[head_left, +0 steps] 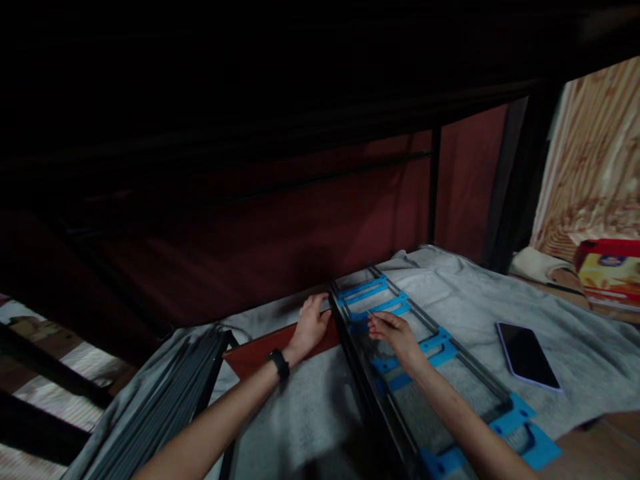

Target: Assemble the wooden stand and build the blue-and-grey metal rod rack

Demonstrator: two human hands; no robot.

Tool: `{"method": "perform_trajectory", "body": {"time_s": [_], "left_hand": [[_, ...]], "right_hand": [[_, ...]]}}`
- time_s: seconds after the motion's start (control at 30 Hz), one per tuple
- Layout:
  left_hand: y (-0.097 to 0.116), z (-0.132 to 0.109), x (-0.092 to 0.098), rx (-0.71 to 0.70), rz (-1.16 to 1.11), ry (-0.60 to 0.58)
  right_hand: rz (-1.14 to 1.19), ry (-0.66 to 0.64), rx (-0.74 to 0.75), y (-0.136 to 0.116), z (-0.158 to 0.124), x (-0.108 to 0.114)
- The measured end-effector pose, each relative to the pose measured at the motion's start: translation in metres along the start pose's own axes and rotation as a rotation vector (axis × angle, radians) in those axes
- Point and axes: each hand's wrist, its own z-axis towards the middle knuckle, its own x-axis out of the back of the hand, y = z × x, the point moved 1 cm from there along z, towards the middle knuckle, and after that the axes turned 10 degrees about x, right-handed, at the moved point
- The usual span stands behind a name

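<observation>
My left hand (pixel 311 321), with a dark band on its wrist, rests its fingertips against the near side of a long black rail (pixel 353 367). Its thumb stands apart from the fingers. Beneath it lies a reddish-brown board (pixel 260 351). My right hand (pixel 393 331) is closed in a pinch over the frame, holding a small thin light-coloured piece (pixel 370 313) whose kind I cannot make out. Blue brackets (pixel 443 347) joined by grey rods (pixel 483 377) run along the rail, forming a ladder-like frame. My right forearm hides part of it.
A grey cloth (pixel 450 293) lies under everything. On the right is a phone (pixel 528 355), with a red and yellow package (pixel 613 270) beyond. Grey rods (pixel 173 393) lie bundled at left. A dark structure with red panels (pixel 300 233) stands close behind.
</observation>
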Motion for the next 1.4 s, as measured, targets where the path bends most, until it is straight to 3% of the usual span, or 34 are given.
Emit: {"method": "perform_trajectory", "body": {"time_s": [0.1, 0.17, 0.3, 0.4, 0.77, 1.4], "left_hand": [[-0.019, 0.024, -0.007, 0.045, 0.366, -0.172], [-0.028, 0.035, -0.017, 0.049, 0.427, -0.306], [-0.039, 0.050, -0.032, -0.033, 0.274, -0.451], [-0.044, 0.058, -0.031, -0.051, 0.140, -0.496], [-0.052, 0.065, -0.026, 0.002, 0.043, -0.528], [-0.048, 0.058, -0.023, -0.008, 0.074, -0.474]], "right_hand": [[-0.081, 0.050, -0.033, 0.024, 0.023, 0.014], [-0.133, 0.052, -0.044, 0.043, 0.032, 0.013], [-0.153, 0.031, -0.023, 0.070, 0.041, 0.000], [-0.113, 0.061, -0.012, 0.077, 0.051, -0.011], [-0.111, 0.096, -0.048, 0.096, 0.083, -0.049], [-0.098, 0.045, 0.016, 0.114, 0.093, -0.056]]}}
